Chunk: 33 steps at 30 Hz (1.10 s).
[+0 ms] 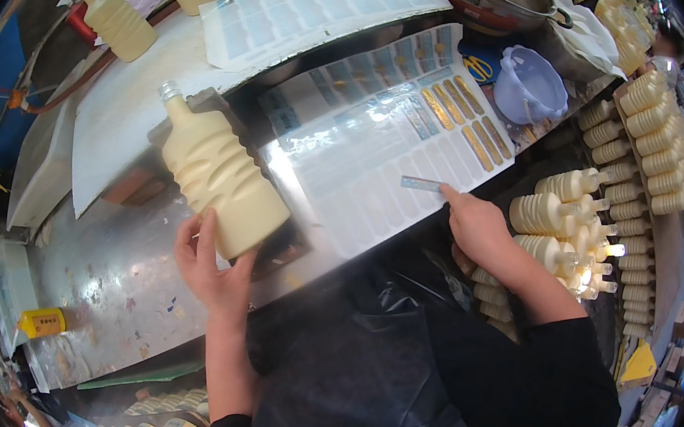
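A cream-coloured bottle (222, 177) with ribbed sides and a clear neck lies tilted over the metal worktop, its neck pointing to the far left. My left hand (215, 270) is closed around its base, thumb and fingers on either side. My right hand (477, 228) pinches one end of a narrow pale-blue strip label (421, 184), which is held over the backing sheet (360, 203). On that sheet are several gold labels (477, 145), some bluish ones, and pale outlines of the same long shape.
Another label sheet (324, 11) covers the white board beyond, where several cream bottles (119, 22) stand. A lavender basin (530, 87) and a metal pan (492, 1) are at the far right. Crowded bottles (566, 228) fill the right side. A yellow container (42, 322) sits at the left edge.
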Tool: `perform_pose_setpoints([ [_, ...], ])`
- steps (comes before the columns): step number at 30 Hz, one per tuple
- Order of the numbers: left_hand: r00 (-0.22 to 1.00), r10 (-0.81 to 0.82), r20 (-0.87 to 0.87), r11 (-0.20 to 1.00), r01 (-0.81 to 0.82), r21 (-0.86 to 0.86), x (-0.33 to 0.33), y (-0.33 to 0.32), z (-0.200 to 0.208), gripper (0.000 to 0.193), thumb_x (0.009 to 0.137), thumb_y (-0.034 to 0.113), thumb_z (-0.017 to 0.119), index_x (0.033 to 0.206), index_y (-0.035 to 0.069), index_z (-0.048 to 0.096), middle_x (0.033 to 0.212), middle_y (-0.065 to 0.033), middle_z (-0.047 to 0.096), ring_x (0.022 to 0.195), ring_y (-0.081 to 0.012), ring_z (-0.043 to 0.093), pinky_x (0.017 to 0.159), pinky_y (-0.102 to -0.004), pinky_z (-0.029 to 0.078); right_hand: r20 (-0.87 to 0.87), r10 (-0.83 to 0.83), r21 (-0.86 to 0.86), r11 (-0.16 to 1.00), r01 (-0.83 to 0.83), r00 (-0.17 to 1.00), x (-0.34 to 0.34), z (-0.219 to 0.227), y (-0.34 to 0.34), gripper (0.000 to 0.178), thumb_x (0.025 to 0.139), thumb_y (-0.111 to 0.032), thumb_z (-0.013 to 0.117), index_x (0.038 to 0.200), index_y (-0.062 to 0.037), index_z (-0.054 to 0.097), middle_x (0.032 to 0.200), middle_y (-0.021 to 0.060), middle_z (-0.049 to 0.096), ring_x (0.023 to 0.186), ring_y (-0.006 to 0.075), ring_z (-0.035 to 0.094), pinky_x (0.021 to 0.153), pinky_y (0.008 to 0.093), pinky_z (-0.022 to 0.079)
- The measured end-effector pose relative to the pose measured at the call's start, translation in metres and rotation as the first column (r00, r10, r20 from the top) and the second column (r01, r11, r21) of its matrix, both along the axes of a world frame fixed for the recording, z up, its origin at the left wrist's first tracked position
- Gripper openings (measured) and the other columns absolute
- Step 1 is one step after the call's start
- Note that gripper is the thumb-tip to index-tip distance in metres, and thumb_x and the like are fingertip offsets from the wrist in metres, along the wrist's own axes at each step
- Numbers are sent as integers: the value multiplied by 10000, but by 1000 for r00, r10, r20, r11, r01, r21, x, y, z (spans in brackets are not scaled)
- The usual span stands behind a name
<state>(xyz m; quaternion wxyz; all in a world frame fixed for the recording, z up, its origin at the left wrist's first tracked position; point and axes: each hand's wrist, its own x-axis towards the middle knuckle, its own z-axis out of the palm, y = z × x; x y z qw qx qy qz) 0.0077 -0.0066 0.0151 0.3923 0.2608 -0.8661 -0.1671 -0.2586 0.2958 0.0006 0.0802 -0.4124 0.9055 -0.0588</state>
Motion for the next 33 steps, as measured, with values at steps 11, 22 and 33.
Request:
perform_pose_setpoints([
  [11, 1000, 9, -27, 1000, -9, 28, -1, 0, 1, 790, 607, 48, 932, 1347, 85, 659, 1287, -119, 563, 1137, -291, 590, 993, -396, 493, 302, -266, -428, 821, 379, 915, 7, -16, 12, 300, 905, -313, 744, 976, -25, 699, 727, 87, 614, 641, 235, 632, 596, 383, 508],
  [22, 999, -31, -15, 999, 32, 39, 9, -5, -1, 746, 644, 137, 933, 1325, 57, 642, 1321, -166, 543, 1156, -321, 572, 905, -391, 504, 817, -315, -255, 555, 792, 483, -6, -24, 19, 224, 939, -159, 690, 797, 14, 705, 618, 48, 645, 445, 116, 567, 419, 265, 409],
  [33, 933, 148, -328, 749, 111, 653, -5, -22, 9, 546, 973, 174, 574, 1473, -9, 453, 1305, -150, 539, 1080, -211, 551, 951, -367, 473, 644, 358, -465, 885, -25, 676, 35, 109, -222, 143, 893, -107, 704, 827, 21, 710, 727, -13, 672, 679, 44, 590, 605, 229, 474],
])
